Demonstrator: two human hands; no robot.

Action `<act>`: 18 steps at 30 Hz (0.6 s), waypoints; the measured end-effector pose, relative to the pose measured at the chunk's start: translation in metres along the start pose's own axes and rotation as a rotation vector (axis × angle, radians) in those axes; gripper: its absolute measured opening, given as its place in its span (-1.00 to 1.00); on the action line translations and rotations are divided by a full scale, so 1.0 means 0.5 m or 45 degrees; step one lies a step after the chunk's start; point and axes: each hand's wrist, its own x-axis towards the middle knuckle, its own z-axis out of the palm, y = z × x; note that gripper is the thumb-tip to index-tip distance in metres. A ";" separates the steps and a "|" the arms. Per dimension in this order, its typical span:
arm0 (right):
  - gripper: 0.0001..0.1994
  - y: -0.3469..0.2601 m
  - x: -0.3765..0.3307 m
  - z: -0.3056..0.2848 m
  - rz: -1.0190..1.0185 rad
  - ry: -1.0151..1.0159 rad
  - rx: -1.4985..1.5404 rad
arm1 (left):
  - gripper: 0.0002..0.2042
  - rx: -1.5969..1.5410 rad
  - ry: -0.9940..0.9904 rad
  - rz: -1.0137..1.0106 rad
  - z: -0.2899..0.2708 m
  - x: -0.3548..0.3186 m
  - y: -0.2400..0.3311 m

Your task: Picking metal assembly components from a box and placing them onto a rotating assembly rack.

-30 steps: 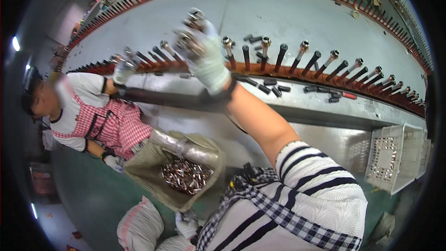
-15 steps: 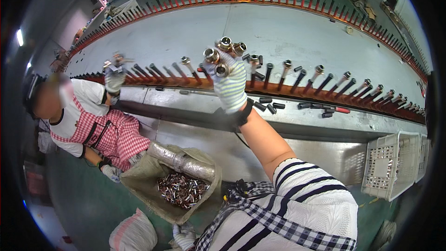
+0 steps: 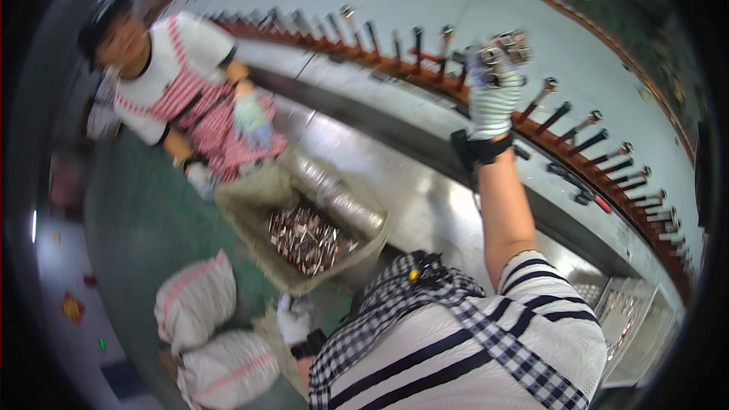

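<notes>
My right hand (image 3: 497, 99), in a striped glove, is raised over the bench's rail and closed around several shiny metal tube fittings (image 3: 510, 49), blurred by motion. Beneath it and to both sides stand dark pegs (image 3: 569, 140) in a brown rail, some topped with similar metal pieces. My left hand (image 3: 295, 320), also gloved, is low beside the near side of a cloth-lined bin (image 3: 247, 209). Its fingers are smeared, so I cannot tell whether they hold anything. Inside the bin is a heap of small metal pieces (image 3: 307, 241).
A co-worker (image 3: 194, 83) in a red checked apron sits at the left, gloved hands lowered near the bin. A wrapped roll (image 3: 334, 193) lies across the bin's far side. White sacks (image 3: 201, 300) rest on the floor, and a white plastic crate (image 3: 645, 319) stands at the right.
The view has swung, and my right hand appears farther right along the rail, still holding the metal fittings. The co-worker's raised hand has come down to the lap, with no metal pieces visible in it.
</notes>
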 end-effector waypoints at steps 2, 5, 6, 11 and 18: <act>-0.66 -0.112 0.013 0.053 -0.312 -0.171 -0.161 | -0.80 -0.086 -0.048 0.022 -0.027 -0.003 -0.008; -0.54 -0.226 -0.052 0.114 0.668 -0.319 1.091 | -0.67 -0.259 -0.036 0.064 0.005 -0.018 -0.014; -0.54 -0.247 -0.093 0.133 1.066 -0.341 1.552 | -0.67 -0.272 -0.016 0.081 0.012 -0.018 -0.012; -0.48 -0.262 -0.351 0.162 0.051 -1.884 0.416 | -0.68 -0.321 -0.065 0.104 0.005 -0.024 -0.015; -0.46 -0.163 -0.468 -0.049 0.458 -2.457 0.100 | -0.80 -0.044 -0.111 0.068 0.002 -0.017 -0.036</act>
